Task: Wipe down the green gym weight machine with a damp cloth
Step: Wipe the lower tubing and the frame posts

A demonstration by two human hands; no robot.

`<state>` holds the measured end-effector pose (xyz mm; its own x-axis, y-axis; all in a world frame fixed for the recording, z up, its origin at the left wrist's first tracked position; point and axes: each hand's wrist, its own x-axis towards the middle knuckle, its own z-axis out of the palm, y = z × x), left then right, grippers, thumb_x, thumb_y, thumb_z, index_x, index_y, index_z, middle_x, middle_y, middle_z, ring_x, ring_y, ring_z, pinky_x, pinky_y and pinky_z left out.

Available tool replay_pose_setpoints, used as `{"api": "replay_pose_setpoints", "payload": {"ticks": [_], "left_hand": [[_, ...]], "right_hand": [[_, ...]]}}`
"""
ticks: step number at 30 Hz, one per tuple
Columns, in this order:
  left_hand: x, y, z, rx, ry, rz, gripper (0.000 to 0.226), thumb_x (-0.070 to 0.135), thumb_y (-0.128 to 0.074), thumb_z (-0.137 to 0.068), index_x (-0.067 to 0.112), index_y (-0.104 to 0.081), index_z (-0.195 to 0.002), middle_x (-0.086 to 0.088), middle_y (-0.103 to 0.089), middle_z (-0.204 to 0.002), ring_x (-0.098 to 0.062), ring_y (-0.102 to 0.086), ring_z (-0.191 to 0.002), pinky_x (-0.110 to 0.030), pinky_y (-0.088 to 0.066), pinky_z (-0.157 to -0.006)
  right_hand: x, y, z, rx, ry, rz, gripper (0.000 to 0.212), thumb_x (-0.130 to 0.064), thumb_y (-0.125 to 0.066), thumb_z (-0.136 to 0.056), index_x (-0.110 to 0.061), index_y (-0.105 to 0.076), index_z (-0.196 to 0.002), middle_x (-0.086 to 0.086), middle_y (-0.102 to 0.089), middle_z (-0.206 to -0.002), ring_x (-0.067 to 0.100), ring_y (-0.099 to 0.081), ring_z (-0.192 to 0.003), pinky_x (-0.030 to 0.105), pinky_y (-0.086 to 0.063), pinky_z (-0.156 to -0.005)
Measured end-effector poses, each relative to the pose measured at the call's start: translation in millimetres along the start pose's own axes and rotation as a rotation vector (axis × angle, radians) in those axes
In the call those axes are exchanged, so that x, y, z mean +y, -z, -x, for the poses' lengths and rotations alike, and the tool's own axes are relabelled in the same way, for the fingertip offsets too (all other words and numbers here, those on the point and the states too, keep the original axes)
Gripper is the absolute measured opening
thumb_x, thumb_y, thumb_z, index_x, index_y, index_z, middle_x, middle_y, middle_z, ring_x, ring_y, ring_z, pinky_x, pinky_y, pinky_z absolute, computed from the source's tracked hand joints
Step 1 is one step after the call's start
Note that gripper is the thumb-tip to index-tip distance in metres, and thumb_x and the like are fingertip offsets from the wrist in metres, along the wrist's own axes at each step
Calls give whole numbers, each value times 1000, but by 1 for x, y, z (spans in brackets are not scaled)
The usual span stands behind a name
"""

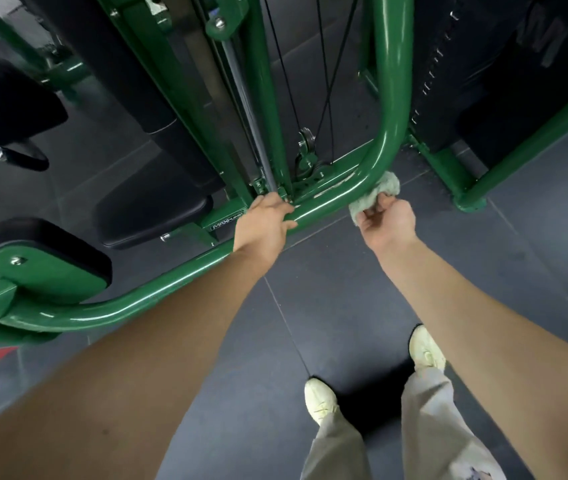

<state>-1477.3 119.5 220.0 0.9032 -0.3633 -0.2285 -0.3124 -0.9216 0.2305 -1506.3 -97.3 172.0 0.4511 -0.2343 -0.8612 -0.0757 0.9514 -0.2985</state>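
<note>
The cloth [374, 199] is clenched in the right hand [388, 221] under the tube's [355, 188] bend; the left hand [263, 225] is wrapped around the tube; firm wraparound strokes are best.

1. The single head-worn camera is looking steeply forward and down from above the person's own forearms and pale shoes [320, 398].
2. It is facing the curved green-painted steel tube frame [171, 282] of the weight machine, sitting close to it.
3. Its wide-angle lens is bending the uprights outward and taking in the dark tiled floor [344, 289].
</note>
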Motion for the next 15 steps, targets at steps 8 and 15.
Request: {"api": "replay_pose_setpoints", "payload": {"ticks": [8,15], "left_hand": [[-48,-2,38,117,69,124,30,15,-64,-102,18,-73,-130,6,-64,-123,-15,-55,-119,-19,-45,-102],[-79,-3,70,117,7,201,65,-16,-48,-86,15,-64,-142,5,-60,-131,-16,-50,-123,-27,-43,-111]], "right_hand": [[159,-14,67,-67,-300,6,30,-4,-39,-105,-10,-56,-81,2,-60,-57,14,-59,-51,28,-51,-52],[148,-1,59,-124,-195,76,27,-8,-42,-107,0,-65,-117,17,-75,-109,29,-75,-99,45,-61,-88]]}}
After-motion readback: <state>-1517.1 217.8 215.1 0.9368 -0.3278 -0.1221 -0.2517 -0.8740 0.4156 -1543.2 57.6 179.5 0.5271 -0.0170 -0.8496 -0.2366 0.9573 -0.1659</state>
